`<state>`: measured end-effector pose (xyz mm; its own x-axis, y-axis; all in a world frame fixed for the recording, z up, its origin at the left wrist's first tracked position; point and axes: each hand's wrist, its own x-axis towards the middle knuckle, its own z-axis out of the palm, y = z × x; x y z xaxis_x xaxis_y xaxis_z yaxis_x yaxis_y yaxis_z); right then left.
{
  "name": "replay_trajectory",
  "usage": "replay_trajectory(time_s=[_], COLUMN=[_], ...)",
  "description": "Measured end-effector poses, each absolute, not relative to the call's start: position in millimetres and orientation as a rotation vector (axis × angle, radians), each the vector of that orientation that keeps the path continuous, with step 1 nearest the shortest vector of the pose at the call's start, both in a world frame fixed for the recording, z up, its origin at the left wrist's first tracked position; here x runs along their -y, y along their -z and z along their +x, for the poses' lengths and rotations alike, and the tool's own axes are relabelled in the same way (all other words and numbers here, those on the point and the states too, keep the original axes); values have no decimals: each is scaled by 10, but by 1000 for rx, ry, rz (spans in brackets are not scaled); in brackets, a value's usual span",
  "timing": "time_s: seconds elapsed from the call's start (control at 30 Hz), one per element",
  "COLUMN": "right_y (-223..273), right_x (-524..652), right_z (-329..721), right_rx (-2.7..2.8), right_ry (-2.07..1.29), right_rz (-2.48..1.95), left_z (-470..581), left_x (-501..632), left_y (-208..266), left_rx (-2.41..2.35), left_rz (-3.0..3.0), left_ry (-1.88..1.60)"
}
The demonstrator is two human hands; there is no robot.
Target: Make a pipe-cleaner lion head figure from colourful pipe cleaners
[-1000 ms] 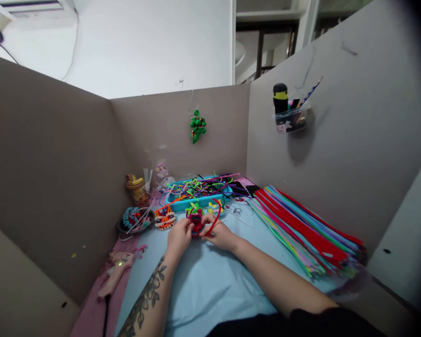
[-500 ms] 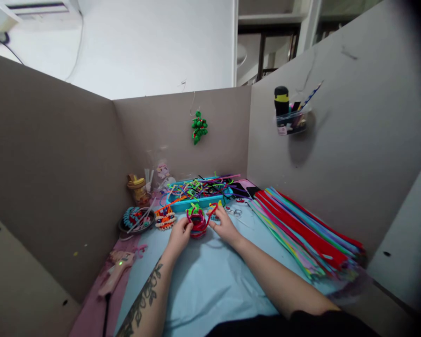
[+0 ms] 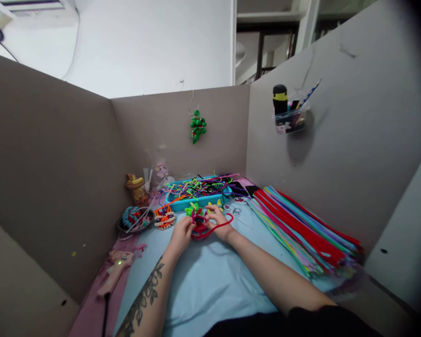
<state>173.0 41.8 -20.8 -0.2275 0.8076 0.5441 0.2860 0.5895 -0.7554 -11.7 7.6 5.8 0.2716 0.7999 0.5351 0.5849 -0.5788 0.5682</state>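
Observation:
Between my hands is a small round woven piece of red and magenta pipe cleaners (image 3: 200, 232), with upright strands at its rim. My left hand (image 3: 182, 232) pinches its left side between thumb and fingers. On the right side, my right hand (image 3: 219, 223) has thumb and fingers closed at the rim, the index finger raised. A loose red pipe cleaner (image 3: 228, 223) runs from the front of the piece and curls across my right hand. Just behind stand green (image 3: 193, 209) and yellow pipe-cleaner shapes (image 3: 215, 206), partly covered by my fingers.
A blue tray (image 3: 182, 204) of tangled pipe cleaners lies behind. Long pipe-cleaner bundles (image 3: 301, 229) are at right, scissors (image 3: 235, 211) nearer the middle. At left are a beaded ring stack (image 3: 164, 218), a dark bowl (image 3: 136, 229) and a pink glue gun (image 3: 115, 274). Grey panels (image 3: 182, 140) enclose the table.
My right hand has let the raised end of the red pipe cleaner go and moved in to the rim. That strand now bends rightward over the hand. My left hand stays in place.

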Motion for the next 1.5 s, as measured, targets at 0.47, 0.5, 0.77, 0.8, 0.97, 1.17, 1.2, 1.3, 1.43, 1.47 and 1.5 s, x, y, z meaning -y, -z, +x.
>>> replay_trajectory(time_s=[0.47,0.5,0.77,0.8,0.97,1.17,1.2,1.3,1.43,1.47,1.5], right_y=[54,52,71,75,128,180,175,135,61,49,42], right_x=[-255,-250,-217,-221,-310,-372,-367,-343,-329,-334,-342], right_z=[1777,1769,1742,1744,1774,1792,1795,1816,1868,1881,1893], right_rx=[1802,1800,1776,1773,1722,1711,1715,1746,1825,1845,1862], right_ry=[-682,-665,-620,-623,-676,-700,-698,-710,-733,-741,-751], right_rz=[-832,-838,-833,-839,-860,-849,-847,-830,-777,-765,-757], left_z=[-85,-81,67,80,43,-74,-89,-130,-171,-177,-181], left_x=[26,53,228,227,139,-29,-43,-61,-72,-77,-83], left_y=[-55,-66,-76,-69,-54,23,35,40,7,2,1], left_rx=[-1381,-1423,-1190,-1201,-1337,-1443,-1442,-1403,-1343,-1319,-1282], left_rz=[2214,2218,2517,2510,2272,1911,1910,2008,2097,2087,2062], left_ry=[-1403,-1446,-1139,-1145,-1388,-1482,-1457,-1419,-1467,-1484,-1483])
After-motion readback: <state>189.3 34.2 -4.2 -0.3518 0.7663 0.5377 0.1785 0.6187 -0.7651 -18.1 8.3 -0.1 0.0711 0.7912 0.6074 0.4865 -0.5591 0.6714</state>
